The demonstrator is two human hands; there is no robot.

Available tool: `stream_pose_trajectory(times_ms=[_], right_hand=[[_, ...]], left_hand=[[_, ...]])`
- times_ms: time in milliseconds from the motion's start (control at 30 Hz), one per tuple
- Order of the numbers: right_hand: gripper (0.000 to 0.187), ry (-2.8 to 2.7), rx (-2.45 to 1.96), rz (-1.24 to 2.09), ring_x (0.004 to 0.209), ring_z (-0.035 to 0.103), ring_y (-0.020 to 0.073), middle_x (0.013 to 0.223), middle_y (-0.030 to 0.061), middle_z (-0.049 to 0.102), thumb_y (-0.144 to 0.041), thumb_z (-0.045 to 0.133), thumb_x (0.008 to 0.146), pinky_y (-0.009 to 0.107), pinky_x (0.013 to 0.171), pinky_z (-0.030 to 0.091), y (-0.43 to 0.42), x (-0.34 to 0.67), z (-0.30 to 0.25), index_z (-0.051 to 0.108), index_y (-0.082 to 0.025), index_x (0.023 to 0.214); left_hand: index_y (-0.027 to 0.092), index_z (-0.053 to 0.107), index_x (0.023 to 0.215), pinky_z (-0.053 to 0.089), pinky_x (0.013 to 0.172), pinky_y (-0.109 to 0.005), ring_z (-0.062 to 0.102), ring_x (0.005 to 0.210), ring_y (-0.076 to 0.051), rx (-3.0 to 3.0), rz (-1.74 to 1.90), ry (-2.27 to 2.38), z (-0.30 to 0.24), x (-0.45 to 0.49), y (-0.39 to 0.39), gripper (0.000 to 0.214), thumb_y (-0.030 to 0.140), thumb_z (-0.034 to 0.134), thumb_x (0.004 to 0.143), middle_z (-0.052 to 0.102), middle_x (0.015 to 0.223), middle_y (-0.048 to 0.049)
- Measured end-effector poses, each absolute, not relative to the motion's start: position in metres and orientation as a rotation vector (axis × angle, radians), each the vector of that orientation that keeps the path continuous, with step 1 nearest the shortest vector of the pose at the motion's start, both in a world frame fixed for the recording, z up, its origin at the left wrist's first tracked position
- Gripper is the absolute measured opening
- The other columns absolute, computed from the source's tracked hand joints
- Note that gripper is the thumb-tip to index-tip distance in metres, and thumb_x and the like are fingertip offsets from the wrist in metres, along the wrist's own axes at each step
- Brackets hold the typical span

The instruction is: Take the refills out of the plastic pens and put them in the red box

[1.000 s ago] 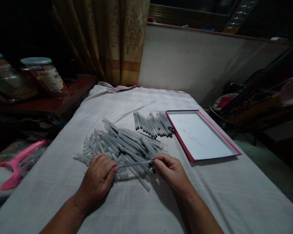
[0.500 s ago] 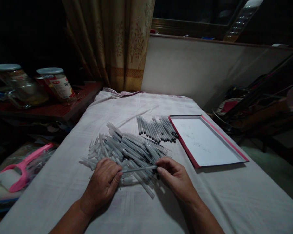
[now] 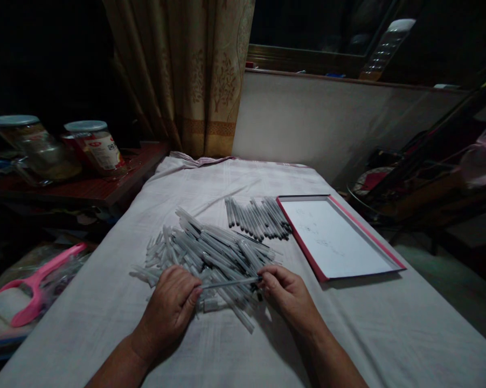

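My left hand [image 3: 174, 299] and my right hand [image 3: 285, 291] are both closed on one slim clear pen [image 3: 230, 282], held level between them. Thumb and fingers of the left pinch one end, while the right pinches the other, where a dark tip shows. Beneath and behind the pen spreads a loose heap of clear pen barrels [image 3: 210, 245], some with dark parts among them. Farther back, a row of pens [image 3: 259, 218] with dark ends lies side by side, close to a shallow box lid [image 3: 303, 248] with red edges.
A white cloth [image 3: 210, 358] covers the table. On the left, a dark red side table [image 3: 122, 186] carries a lidded jar [image 3: 101, 151] and a glass mug [image 3: 49, 164]. A pink plastic handle [image 3: 36, 285] lies at lower left. Behind hangs a curtain [image 3: 214, 102].
The camera view has tilted up slightly and shifted a little, so the background sits lower. Both hands keep the same pen in nearly the same pose.
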State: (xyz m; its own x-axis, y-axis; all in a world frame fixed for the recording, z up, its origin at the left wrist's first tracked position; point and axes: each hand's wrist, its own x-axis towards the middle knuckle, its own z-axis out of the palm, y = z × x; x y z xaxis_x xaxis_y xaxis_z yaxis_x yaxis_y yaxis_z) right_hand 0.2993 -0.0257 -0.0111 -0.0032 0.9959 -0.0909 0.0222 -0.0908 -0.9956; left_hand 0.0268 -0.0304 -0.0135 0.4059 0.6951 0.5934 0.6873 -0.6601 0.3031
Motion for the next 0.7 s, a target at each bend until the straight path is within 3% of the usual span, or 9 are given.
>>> stream_pose_trajectory(times_ms=[100,267,433,567,700], right_hand=[[0.029,-1.219,-1.297,1.25,0.055,0.052,0.0123,0.06,-0.0006,0.06,-0.045,0.076,0.072,0.024,0.055,0.042,-0.026,0.3,-0.011,0.071,-0.017,0.073],[0.03,-1.196,-1.295,1.206,0.061,0.056,0.0134,0.069,0.0004,0.065,-0.038,0.08,0.066,0.025,0.058,0.045,-0.026,0.3,-0.012,0.074,-0.018,0.087],[0.027,-1.212,-1.316,1.237,0.055,0.053,0.0128,0.061,0.0001,0.063,-0.043,0.078,0.068,0.025,0.055,0.043,-0.024,0.3,-0.011,0.073,-0.017,0.075],[0.031,-1.124,-1.362,1.066,0.061,0.058,0.016,0.069,0.0031,0.069,-0.044,0.08,0.064,0.027,0.059,0.046,-0.02,0.311,-0.007,0.073,-0.018,0.077],[0.032,-1.172,-1.481,0.863,0.061,0.059,0.0185,0.065,0.0034,0.067,-0.05,0.073,0.071,0.03,0.059,0.047,-0.015,0.331,-0.009,0.07,-0.019,0.074]], left_hand=[[0.021,0.06,0.091,0.043,0.087,-0.037,0.06,0.079,-0.019,2.622,1.087,1.281,-0.014,0.026,-0.03,0.021,0.026,0.043,0.101,0.065,0.08,-0.0016],[0.021,0.06,0.09,0.043,0.087,-0.037,0.06,0.077,-0.018,2.615,1.113,1.274,-0.013,0.027,-0.029,0.021,0.026,0.043,0.101,0.065,0.079,-0.0013],[0.021,0.06,0.089,0.044,0.087,-0.037,0.06,0.076,-0.018,2.62,1.118,1.28,-0.013,0.027,-0.029,0.022,0.027,0.043,0.101,0.066,0.078,-0.0011],[0.021,0.06,0.087,0.044,0.085,-0.037,0.06,0.076,-0.018,2.604,1.162,1.334,-0.013,0.022,-0.027,0.024,0.027,0.042,0.101,0.066,0.077,-0.0016],[0.021,0.06,0.09,0.045,0.084,-0.037,0.061,0.078,-0.019,2.603,1.194,1.355,-0.013,0.018,-0.025,0.019,0.026,0.045,0.1,0.067,0.079,-0.002]])
